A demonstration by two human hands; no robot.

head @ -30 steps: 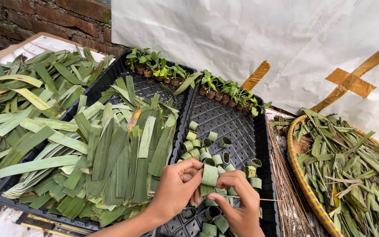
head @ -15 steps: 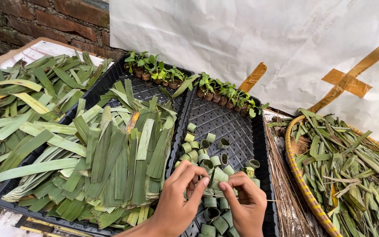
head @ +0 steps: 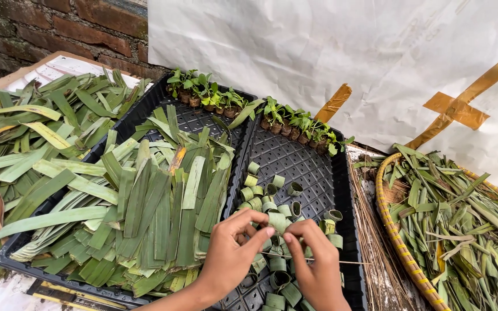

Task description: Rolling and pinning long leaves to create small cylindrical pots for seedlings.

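Nearest to you, at the lower edge of the head view, your left hand point(head: 231, 256) and right hand point(head: 317, 270) meet over the right-hand black tray point(head: 312, 164). Both are narrowly closed, fingertips pinching one rolled leaf ring point(head: 278, 222) between them. A thin stick point(head: 341, 262) runs out sideways from your right hand, just above the tray floor; how it is gripped cannot be made out.

Under and around your hands, a cluster of finished leaf rings point(head: 266, 193) stands on that tray, some upright, some tipped, several touching one another.

Left of your hands, a stack of cut green leaf strips point(head: 157, 213) lies fanned across the left-hand black tray point(head: 139, 109). Further left, a looser heap of long leaves point(head: 24, 138) rests on a pale board.

Right of the trays, a bundle of thin brown sticks point(head: 370, 230) lies alongside, then a round woven basket point(head: 393, 236) filled with leaf offcuts point(head: 468, 224).

Along the far rims of both trays stands a row of small seedlings point(head: 249, 109). Behind them hangs a white sheet point(head: 318, 46) with brown tape, against a brick wall point(head: 59, 23).
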